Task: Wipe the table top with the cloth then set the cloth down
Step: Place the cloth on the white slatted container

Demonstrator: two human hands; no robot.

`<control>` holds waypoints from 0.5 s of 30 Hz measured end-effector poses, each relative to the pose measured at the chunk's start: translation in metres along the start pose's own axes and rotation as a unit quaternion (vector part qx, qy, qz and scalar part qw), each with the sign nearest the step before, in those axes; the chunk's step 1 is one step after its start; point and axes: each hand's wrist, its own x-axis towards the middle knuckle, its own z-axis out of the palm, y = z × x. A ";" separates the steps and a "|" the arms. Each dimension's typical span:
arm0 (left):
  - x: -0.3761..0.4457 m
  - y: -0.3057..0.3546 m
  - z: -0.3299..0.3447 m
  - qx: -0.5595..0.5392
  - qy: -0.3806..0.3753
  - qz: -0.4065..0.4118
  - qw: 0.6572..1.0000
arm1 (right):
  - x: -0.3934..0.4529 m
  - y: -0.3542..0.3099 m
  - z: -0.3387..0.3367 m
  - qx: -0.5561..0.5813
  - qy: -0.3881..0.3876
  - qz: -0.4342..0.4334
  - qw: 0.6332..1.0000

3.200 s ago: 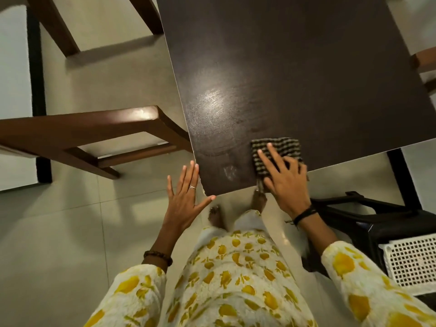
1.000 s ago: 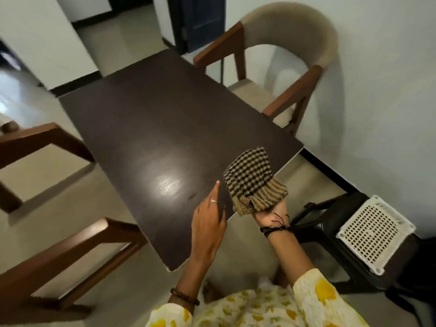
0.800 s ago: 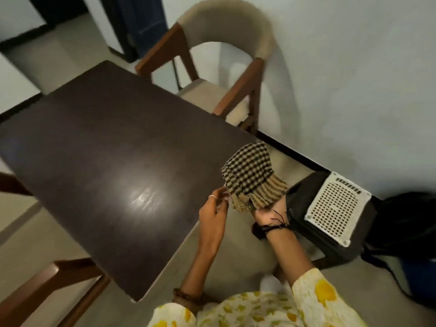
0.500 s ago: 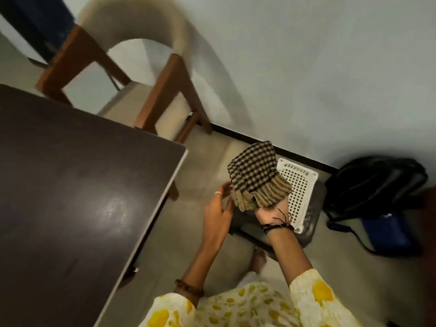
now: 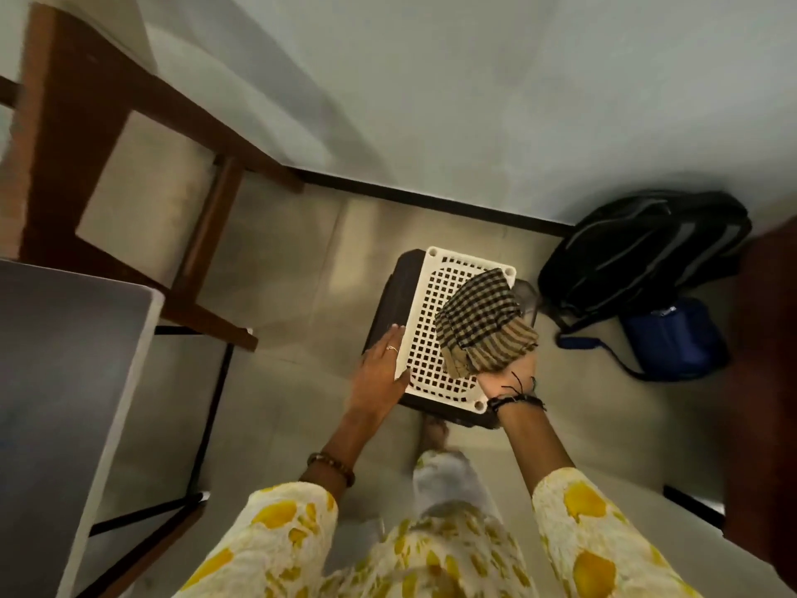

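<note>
The folded black-and-tan checked cloth (image 5: 483, 328) lies bunched in my right hand (image 5: 506, 377), which holds it from below, palm up, over the right side of a white perforated plastic stool top (image 5: 425, 334). My left hand (image 5: 379, 373) hovers with straight fingers over the stool's left edge; I cannot tell whether it touches. The dark table top (image 5: 64, 381) is at the far left, away from both hands.
A wooden chair (image 5: 129, 174) stands at the upper left by the wall. A black backpack (image 5: 647, 256) and a blue bag (image 5: 673, 338) lie on the floor to the right. A dark wooden edge (image 5: 763, 381) runs down the right side. My bare foot (image 5: 433, 431) is below the stool.
I have turned right, away from the table, carrying the cloth in my right hand. My left hand has let go of the cloth and moved out over the stool's left edge.
</note>
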 end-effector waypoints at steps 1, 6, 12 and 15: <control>0.012 -0.006 0.007 0.066 -0.025 0.017 0.997 | 0.011 -0.004 0.000 0.069 -0.030 0.000 0.997; 0.064 -0.033 0.028 0.303 -0.120 0.050 0.944 | 0.062 0.007 -0.004 -0.168 0.063 -0.217 0.960; 0.077 -0.049 0.042 0.436 -0.167 0.056 0.883 | 0.111 0.062 -0.017 -0.785 -0.061 -0.265 0.556; 0.083 -0.057 0.043 0.420 -0.156 0.067 0.892 | 0.121 0.080 -0.026 -0.838 -0.078 -0.263 0.472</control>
